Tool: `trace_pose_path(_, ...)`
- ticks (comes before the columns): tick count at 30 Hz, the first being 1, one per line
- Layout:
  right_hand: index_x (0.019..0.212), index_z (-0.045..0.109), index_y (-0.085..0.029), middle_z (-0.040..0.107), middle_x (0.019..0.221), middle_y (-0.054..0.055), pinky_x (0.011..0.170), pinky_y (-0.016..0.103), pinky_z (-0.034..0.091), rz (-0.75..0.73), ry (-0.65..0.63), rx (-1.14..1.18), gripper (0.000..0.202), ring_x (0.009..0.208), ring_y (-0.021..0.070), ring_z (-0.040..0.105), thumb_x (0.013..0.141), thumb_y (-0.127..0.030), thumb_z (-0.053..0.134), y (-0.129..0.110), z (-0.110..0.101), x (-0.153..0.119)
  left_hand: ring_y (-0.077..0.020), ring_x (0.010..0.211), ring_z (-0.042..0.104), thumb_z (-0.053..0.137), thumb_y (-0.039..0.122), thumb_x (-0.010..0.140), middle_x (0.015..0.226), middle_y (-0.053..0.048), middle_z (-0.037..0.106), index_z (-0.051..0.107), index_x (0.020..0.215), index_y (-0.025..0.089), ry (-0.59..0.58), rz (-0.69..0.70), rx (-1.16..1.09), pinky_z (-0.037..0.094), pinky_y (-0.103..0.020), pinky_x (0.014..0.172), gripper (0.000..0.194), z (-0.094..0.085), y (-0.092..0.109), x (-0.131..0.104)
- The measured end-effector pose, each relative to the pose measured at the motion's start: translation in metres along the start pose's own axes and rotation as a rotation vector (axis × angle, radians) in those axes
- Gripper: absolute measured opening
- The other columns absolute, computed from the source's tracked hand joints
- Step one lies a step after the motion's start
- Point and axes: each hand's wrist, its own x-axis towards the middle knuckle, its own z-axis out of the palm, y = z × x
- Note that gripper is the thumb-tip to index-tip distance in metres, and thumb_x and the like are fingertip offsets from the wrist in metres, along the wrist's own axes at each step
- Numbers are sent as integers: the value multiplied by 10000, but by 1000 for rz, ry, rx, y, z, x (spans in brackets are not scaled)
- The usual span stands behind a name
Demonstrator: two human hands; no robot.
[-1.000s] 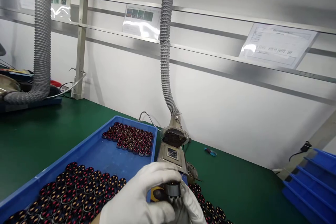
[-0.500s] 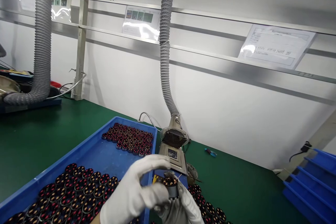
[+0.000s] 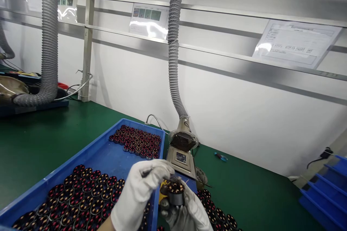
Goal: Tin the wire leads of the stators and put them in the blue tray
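Observation:
My right hand (image 3: 193,207), in a white glove with greyed fingertips, grips a small motor (image 3: 176,194). The motor is a short black cylinder with a ring of copper-coloured windings facing up. My left hand (image 3: 148,180), gloved in white too, hovers just above and left of the motor. Its thumb and fingers are pinched together near the motor's top edge; whatever lies between them is too small to make out. Beneath my left hand runs the right side of a blue tray (image 3: 89,150). Several similar motors (image 3: 89,195) with red or copper windings fill the tray's near part.
More motors (image 3: 138,139) sit at the tray's far end, and others (image 3: 214,209) lie on the green table right of my hands. Behind stands a metal soldering pot (image 3: 181,164) under a fume hose (image 3: 175,43). Blue-handled cutters (image 3: 221,157) and stacked blue trays (image 3: 325,191) are rightward.
My left hand's fingers have moved from around the motor's side to a pinch above its top left. My right hand still holds the motor. The camera view has shifted slightly.

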Motion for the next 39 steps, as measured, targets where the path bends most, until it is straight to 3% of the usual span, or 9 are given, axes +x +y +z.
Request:
trace_pose_path(4,916,695,-216,724,856,85,583,335,559,-42,-4,19,337,691,207,677,628,-372,775,-2,-4,-3,-220,842,641,612,141,599,925,-61,709,708,747,174,-108,-162,73,517,-302,720,179,-1,12,-1)
trace_pose_path(7,893,694,-226,722,859,72,627,359,561,-33,-22,0,294,737,215,679,643,-363,765,-3,0,-1,-192,784,634,587,88,566,813,-52,702,689,629,168,-169,-178,-37,495,-270,678,145,7,13,-4)
trace_pose_path(11,894,694,-247,720,868,71,653,390,556,-6,-42,7,293,740,225,680,637,-367,768,-4,8,1,-159,642,610,641,126,573,686,-46,681,667,571,161,-65,-163,-195,472,-235,558,43,14,10,-9)
trace_pose_path(15,901,693,-248,721,812,74,646,410,552,-12,-47,9,319,706,234,683,622,-376,779,-5,9,-1,-173,740,631,666,175,612,839,-42,705,693,658,194,68,-134,-220,501,-246,624,57,7,14,-11)
trace_pose_path(22,893,710,-190,714,909,104,768,389,536,-94,-7,-70,400,867,257,660,555,-375,820,-4,11,4,-185,776,630,570,70,602,788,-49,698,708,647,179,-239,-162,-39,492,-266,699,181,10,24,-7)
trace_pose_path(26,912,699,-207,713,904,98,760,391,537,-79,-18,-34,406,861,251,663,558,-363,821,-1,11,3,-181,744,620,608,101,618,752,-44,687,685,593,173,-163,-121,-103,478,-242,654,109,11,17,-10)
trace_pose_path(32,847,698,-219,717,802,71,675,347,550,-28,-41,67,293,735,207,679,594,-318,807,-6,7,0,-181,844,618,677,218,650,886,-28,699,696,709,214,147,-147,-159,477,-219,718,62,4,16,-13)
trace_pose_path(37,847,711,-223,717,837,47,722,323,541,-37,-28,77,306,771,188,663,563,-242,825,-4,7,1,-199,844,621,609,87,605,899,-45,692,723,700,197,-189,-151,-12,486,-258,735,185,11,18,-10)
trace_pose_path(39,869,712,-223,718,858,52,743,353,542,-42,-5,104,333,797,199,659,560,-268,827,-2,8,-2,-184,820,623,585,97,637,839,-37,694,716,639,198,-194,-89,-44,485,-247,739,165,10,16,-11)
